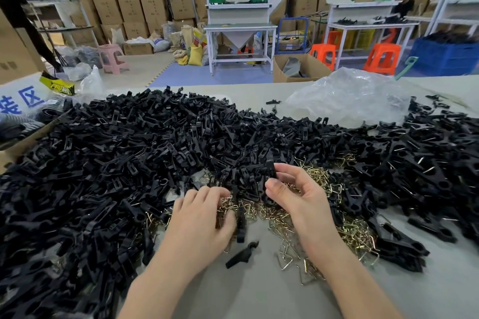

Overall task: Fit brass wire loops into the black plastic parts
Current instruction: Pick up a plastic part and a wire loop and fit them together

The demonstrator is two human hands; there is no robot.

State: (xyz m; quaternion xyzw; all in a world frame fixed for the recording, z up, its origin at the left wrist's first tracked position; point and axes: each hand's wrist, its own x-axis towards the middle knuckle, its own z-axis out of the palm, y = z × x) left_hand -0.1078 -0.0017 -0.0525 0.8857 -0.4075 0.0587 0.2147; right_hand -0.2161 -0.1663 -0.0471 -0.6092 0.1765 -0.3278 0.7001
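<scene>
**Now for the fit: a black part waits on its brass loop**

Just right of lower centre, the right hand pinches one black plastic part upright between thumb and forefinger, its grip closed on the part's narrow body. The left hand curls knuckles-up over the pile of brass wire loops at centre frame. Whether its grip has closed on a loop cannot be told. A heap of black parts spreads across the surface from left to right, with a crumpled clear bag at upper right. The parts look light and stiff, easy to pinch by the flat sides. The loops look light, springy and apt to tangle, so one is probably best teased out by a straight side, leaving its ends free for the part.
</scene>
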